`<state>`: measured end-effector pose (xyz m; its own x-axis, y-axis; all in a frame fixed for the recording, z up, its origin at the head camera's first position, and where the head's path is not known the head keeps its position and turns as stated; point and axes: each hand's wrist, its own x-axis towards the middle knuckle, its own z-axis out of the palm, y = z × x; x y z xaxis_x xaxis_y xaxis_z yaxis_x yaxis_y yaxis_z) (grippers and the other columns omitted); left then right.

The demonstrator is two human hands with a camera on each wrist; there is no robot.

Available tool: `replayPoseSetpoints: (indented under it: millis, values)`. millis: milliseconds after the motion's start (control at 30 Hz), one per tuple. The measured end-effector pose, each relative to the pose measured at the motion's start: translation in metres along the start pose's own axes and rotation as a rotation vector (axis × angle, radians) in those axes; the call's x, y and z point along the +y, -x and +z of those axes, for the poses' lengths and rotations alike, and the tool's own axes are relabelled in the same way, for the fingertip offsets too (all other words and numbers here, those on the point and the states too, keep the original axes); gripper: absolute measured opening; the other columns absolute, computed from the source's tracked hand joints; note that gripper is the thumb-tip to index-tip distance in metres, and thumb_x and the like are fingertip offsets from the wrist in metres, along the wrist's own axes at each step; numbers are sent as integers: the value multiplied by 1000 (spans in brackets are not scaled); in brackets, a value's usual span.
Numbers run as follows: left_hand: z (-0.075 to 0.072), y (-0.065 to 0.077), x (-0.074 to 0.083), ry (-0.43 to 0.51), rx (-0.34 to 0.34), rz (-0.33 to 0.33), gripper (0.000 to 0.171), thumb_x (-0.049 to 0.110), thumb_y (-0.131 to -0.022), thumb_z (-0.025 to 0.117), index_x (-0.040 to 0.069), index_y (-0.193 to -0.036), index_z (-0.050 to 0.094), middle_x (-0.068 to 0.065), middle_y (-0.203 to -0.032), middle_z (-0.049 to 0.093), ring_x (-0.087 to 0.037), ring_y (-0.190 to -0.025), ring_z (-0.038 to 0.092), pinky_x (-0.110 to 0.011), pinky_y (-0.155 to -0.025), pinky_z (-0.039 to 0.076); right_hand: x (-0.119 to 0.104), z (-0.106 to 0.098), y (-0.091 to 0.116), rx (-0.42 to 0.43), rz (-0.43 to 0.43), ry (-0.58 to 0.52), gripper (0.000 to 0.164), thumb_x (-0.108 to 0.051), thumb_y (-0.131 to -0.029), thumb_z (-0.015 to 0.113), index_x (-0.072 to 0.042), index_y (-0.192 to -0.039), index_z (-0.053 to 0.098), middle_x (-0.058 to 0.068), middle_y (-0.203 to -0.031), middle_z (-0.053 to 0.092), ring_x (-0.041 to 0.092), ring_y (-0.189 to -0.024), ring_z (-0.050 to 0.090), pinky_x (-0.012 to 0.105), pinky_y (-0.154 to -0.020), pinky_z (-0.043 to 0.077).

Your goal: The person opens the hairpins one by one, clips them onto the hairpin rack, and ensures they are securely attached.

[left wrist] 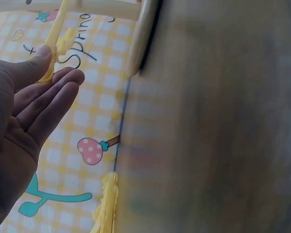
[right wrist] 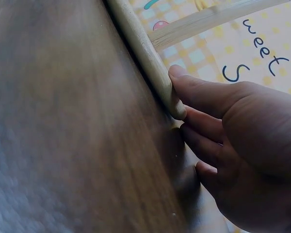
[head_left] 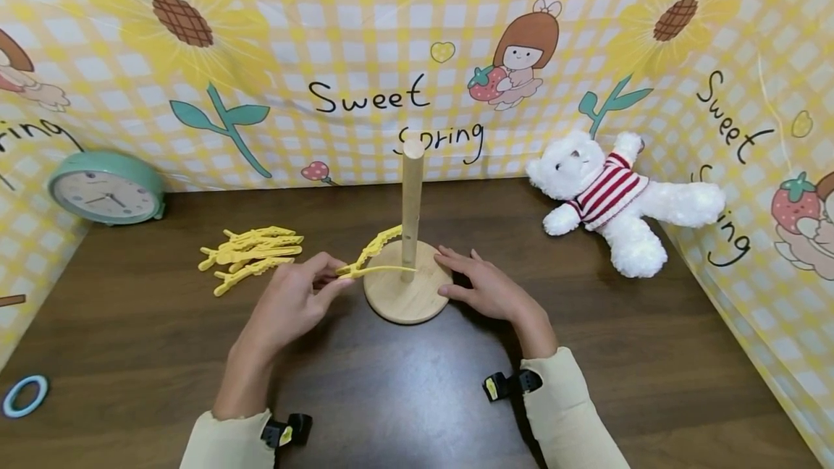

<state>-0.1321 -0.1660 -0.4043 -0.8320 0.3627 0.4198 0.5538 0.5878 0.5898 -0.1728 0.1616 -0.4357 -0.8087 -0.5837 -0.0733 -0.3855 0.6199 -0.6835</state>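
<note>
Between thumb and fingers, my left hand (head_left: 302,300) pinches a yellow alligator hair clip (head_left: 355,268) at its handle end. The clip's jaws are spread apart, one on the far side and one on the near side of the upright wooden post (head_left: 412,197) in the head view. That post rises from a round wooden base (head_left: 404,304) on the table. At the right rim of the base, my right hand (head_left: 493,288) rests with fairly straight fingers, the thumb and fingertips touching the edge. Several more yellow hair clips (head_left: 254,248) lie in a pile left of the stand.
A green alarm clock (head_left: 107,187) stands at the back left. At the back right lies a white teddy bear (head_left: 606,197) in a striped shirt. A light blue ring (head_left: 26,396) is near the left edge of the dark wooden table (head_left: 404,396). Patterned cloth walls surround the table.
</note>
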Motion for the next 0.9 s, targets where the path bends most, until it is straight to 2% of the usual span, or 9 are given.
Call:
replayPoseSetpoints:
  millis: [167,367,533,733,900]
  values:
    - [7,-4,3,-10,-3,-3,10,6,-90,78,4,-96,70,-2,-84,74,-11,-73,70,-36,-66,59,-1,-1,1,-1,4,-3,61,-31,-103,62,-10,-156,40,8,-163,28,29,-151,23,51,-123,6]
    - [10,-15,8,-24,-71,-52,10,12,-94,75,5,-100,70,-3,-86,74,-13,-76,69,-38,-68,57,-1,-2,1,3,1,-2,61,-30,-103,62,-9,-156,40,8,-163,29,28,-151,24,51,-123,6]
    - [14,-18,9,-18,-114,-74,11,13,-95,73,4,-102,70,-4,-88,74,-13,-77,68,-37,-69,57,-1,0,0,0,-10,3,62,-31,-103,62,-9,-156,40,10,-163,29,29,-150,25,51,-123,7]
    - [18,-22,7,9,-133,-59,12,13,-96,72,5,-105,70,-5,-93,75,-18,-84,72,-40,-73,59,-1,1,0,3,-14,-5,62,-31,-103,62,-9,-156,40,9,-164,29,29,-150,24,50,-123,7]
    - [16,-27,7,33,-168,-37,16,12,-97,70,2,-110,69,-8,-97,75,-21,-89,73,-41,-77,60,-1,0,2,2,13,-12,62,-33,-102,62,-11,-156,40,6,-164,27,36,-152,15,56,-122,8]
